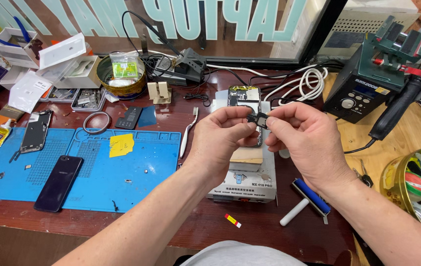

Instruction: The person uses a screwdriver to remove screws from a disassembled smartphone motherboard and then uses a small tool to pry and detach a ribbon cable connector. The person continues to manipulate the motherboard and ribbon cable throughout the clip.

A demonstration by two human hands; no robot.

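While my left hand (pixel 219 135) and right hand (pixel 301 133) pinch a small black part (pixel 259 118), I inspect it. Next, I judge, comes careful seating into the opened phone (pixel 244 97).

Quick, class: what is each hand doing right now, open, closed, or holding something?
Left hand: grip closed on the small black part.
Right hand: grip closed on the same part.

A single head-worn camera looks steeply down and forward over a cluttered repair bench, close enough that both forearms enter from the near edge; the left hand (pixel 219 135) and right hand (pixel 305 138) meet mid-frame, a blue work mat (pixel 136 167) lies left, a window (pixel 195 19) runs along the far side
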